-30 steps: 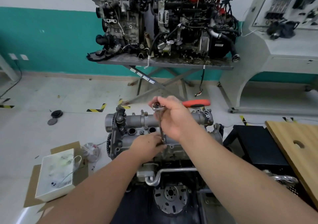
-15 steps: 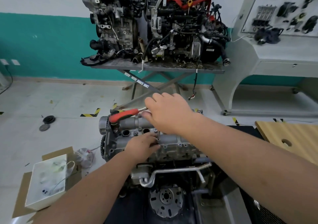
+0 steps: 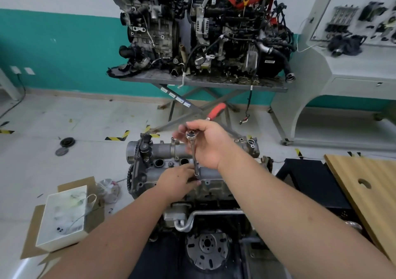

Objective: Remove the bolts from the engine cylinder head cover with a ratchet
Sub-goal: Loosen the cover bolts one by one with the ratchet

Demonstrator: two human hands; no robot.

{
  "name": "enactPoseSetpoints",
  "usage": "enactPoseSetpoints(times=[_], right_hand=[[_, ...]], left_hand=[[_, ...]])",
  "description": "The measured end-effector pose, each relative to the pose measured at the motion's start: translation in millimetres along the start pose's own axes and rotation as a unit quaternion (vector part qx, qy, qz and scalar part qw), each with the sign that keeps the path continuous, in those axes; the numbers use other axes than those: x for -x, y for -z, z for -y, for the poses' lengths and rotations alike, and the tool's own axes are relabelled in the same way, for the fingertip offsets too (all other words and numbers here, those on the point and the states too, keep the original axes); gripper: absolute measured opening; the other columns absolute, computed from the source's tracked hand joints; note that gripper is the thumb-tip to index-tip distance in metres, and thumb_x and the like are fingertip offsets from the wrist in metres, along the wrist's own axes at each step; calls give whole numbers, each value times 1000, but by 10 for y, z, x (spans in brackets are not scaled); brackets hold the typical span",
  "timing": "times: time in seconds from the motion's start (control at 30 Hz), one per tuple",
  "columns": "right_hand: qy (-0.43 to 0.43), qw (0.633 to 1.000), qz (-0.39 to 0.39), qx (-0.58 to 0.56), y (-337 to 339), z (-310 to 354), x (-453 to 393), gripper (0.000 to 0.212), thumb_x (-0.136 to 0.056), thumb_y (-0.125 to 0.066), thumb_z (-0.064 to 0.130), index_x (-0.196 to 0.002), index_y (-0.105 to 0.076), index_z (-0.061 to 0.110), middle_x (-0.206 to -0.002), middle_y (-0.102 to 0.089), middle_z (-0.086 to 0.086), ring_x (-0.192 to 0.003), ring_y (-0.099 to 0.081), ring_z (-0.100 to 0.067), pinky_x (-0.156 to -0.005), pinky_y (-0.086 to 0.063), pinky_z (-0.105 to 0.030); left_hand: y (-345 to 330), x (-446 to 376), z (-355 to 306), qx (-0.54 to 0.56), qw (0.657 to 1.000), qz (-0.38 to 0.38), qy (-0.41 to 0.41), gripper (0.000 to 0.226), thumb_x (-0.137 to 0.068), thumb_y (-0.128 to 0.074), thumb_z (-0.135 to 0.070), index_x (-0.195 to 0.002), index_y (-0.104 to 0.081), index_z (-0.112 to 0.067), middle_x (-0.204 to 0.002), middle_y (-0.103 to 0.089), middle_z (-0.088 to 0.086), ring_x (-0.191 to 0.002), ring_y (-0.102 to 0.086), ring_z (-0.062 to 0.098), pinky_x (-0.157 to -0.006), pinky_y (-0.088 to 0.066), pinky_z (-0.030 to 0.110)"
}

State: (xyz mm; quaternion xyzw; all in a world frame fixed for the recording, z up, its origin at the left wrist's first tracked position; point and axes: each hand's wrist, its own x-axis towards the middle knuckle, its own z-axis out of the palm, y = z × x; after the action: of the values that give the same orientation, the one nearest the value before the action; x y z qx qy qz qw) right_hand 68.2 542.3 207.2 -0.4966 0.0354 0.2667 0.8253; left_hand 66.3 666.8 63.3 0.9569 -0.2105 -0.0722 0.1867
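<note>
- Now one ratchet (image 3: 190,134), red handle, head gripped by right hand (image 3: 209,144); extension upright on cylinder head cover (image 3: 209,171)
- left hand (image 3: 176,179) fingers pinch extension base
- two engines (image 3: 199,28) on rear table (image 3: 265,87)

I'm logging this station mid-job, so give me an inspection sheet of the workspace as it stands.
Surface: pale floor with hazard tape.
Job's things: ratchet stands upright on the cylinder head cover, red handle pointing away to the right.
Clutter: white box on cardboard, round caps on the floor.
Grippers: right hand grips the ratchet head; left hand steadies the extension's lower end.
Cables: loose lead hangs from the far stand.
Surroundings: two engines on a scissor stand, wooden board at right.
</note>
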Motion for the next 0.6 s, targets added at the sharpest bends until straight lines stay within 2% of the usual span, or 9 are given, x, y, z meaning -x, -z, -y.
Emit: enactPoseSetpoints(times=[0.1,0.2,0.27,0.33,0.37,0.4,0.47,0.53,0.6], right_hand=[[109,988,-57,-93,61,-66,-59,22,-96,-54,8,-76,-54,19,-79,-70,-3,-88,-64,-23,-67,-40,-31],[246,959,-110,83,143,-163,-54,23,-102,-50,20,-100,-69,33,-109,-72,5,-104,-64,-12,-82,-48,-26],[383,855,-151,315,213,-215,-32,27,-102,-50,24,-122,-68,29,-133,-62,7,-122,-54,0,-100,-43,-18],[500,680,-148,515,284,-246,-45,31,-96,-58,12,-125,-68,14,-142,-55,-2,-130,-51,-18,-108,-40,-31],[528,602,-139,583,275,-249,-41,32,-90,-60,5,-119,-71,10,-139,-58,-7,-125,-54,-28,-104,-43,-39],[535,544,-133,633,252,-235,-25,33,-83,-58,1,-111,-74,8,-129,-65,-10,-118,-58,-33,-98,-45,-43],[477,472,-129,730,165,-169,43,34,-77,-50,5,-102,-73,9,-106,-71,-8,-104,-63,-32,-92,-43,-42],[353,422,-146,823,46,-91,133,25,-87,-50,17,-108,-64,14,-102,-64,-3,-100,-59,-30,-99,-35,-45],[243,405,-168,865,-68,1,190,28,-97,-44,34,-116,-53,16,-109,-59,-4,-103,-58,-29,-104,-30,-53]], left_hand=[[-16,-6,13,-6,1000,-3,-9,30,-98,-55,-46,-109,-72,-24,-128,-57,-15,-108,-60,15,-78,-46,30],[-18,-13,32,-11,1000,-5,-19,30,-98,-56,-45,-109,-73,-22,-132,-56,-16,-108,-60,14,-78,-48,30],[-25,-10,32,-4,1000,-14,-27,29,-97,-58,-42,-104,-73,-18,-128,-58,-14,-103,-62,17,-73,-48,31],[-33,-19,32,-1,999,-20,-27,31,-97,-60,-39,-114,-70,-15,-128,-62,-10,-105,-64,20,-79,-51,32],[-32,-22,28,4,999,-18,-31,35,-96,-62,-37,-121,-67,-13,-129,-63,-6,-110,-63,21,-87,-51,32],[-27,-22,17,10,999,-11,-31,37,-96,-62,-34,-125,-65,-10,-130,-64,-3,-112,-61,19,-94,-48,29],[-20,-11,0,24,999,-10,-34,30,-97,-62,-31,-118,-68,-11,-129,-63,-3,-106,-59,13,-86,-42,14],[25,-8,-18,13,1000,1,-10,25,-97,-60,-35,-113,-70,-19,-120,-62,-11,-103,-59,14,-79,-42,22],[69,-35,-1,59,997,29,32,14,-94,-63,-34,-101,-72,-26,-98,-62,-16,-93,-59,8,-78,-44,24]])
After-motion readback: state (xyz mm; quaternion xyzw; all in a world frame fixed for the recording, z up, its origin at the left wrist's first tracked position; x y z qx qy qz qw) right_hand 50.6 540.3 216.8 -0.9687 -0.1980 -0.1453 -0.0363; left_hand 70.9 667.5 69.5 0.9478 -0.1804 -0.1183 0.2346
